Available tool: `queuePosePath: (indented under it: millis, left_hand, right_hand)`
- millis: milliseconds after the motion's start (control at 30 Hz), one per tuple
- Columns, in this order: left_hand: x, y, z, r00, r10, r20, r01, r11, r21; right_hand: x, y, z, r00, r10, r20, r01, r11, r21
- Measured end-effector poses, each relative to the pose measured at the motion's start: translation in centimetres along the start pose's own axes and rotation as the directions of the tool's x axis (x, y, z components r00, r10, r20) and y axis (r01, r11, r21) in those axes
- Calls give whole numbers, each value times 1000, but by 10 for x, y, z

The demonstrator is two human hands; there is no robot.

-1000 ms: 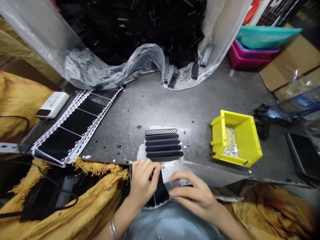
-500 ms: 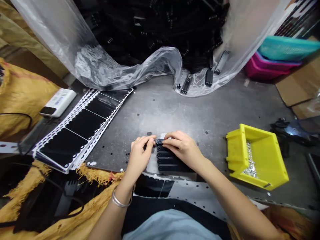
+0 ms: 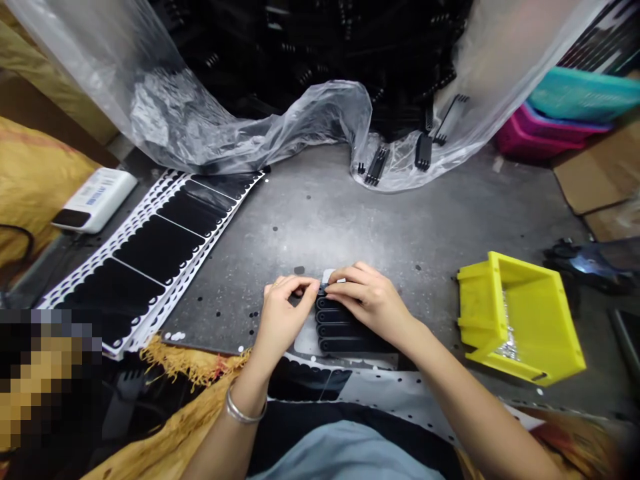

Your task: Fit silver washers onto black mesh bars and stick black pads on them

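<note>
Your left hand (image 3: 286,317) and right hand (image 3: 367,303) sit close together at the top of the row of black plastic bars (image 3: 345,327), their fingers curled down onto the topmost black bar (image 3: 323,289), which they mostly hide. Both hands are closed on that bar, though this view doesn't show how firmly. A moment ago, your hands were down at the table edge, working on the scalloped backing sheet (image 3: 385,390). That sheet now lies below your wrists, untouched. The row rests on a white patch (image 3: 306,343) on the grey steel worktable (image 3: 400,220). To your left lies a stack of black pads on white scalloped backing (image 3: 155,247). To your right, well apart from your hands, stands a yellow plastic bin (image 3: 520,310) holding small metal pieces (image 3: 509,343). A clear plastic bag (image 3: 240,127) lies beyond the row.
</note>
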State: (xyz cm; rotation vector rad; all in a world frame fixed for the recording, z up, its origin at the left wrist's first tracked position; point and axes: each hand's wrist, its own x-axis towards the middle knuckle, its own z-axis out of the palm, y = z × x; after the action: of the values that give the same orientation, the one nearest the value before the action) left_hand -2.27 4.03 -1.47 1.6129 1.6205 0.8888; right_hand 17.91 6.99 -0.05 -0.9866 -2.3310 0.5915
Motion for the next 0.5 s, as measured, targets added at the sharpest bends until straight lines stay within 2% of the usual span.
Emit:
queuePosePath:
  millis: [100, 167, 233, 300, 433, 500]
  left_hand:
    - [0, -2, 1, 1000, -13, -18, 12, 1000, -17]
    - [1, -3, 1, 1000, -27, -17, 26, 999, -19]
    - [2, -4, 0, 999, -36, -12, 36, 999, -13]
    - [4, -5, 0, 999, -38, -17, 37, 999, -10]
    - [5, -4, -1, 999, -21, -35, 21, 1000, -7]
    - [4, -4, -1, 999, -11, -33, 11, 1000, 0]
  right_hand:
    - [-5, 0, -13, 1000, 20, 19, -20, 1000, -12]
    - [-14, 4, -27, 992, 128, 7, -128, 992, 23]
    - [-26, 10, -40, 965, 264, -8, -261, 958, 115]
    - [-36, 17, -47, 938, 345, -31, -331, 919, 213]
    - [-44, 27, -44, 925, 357, -128, -311, 907, 284]
    - [-44, 29, -41, 936, 331, -122, -285, 914, 290]
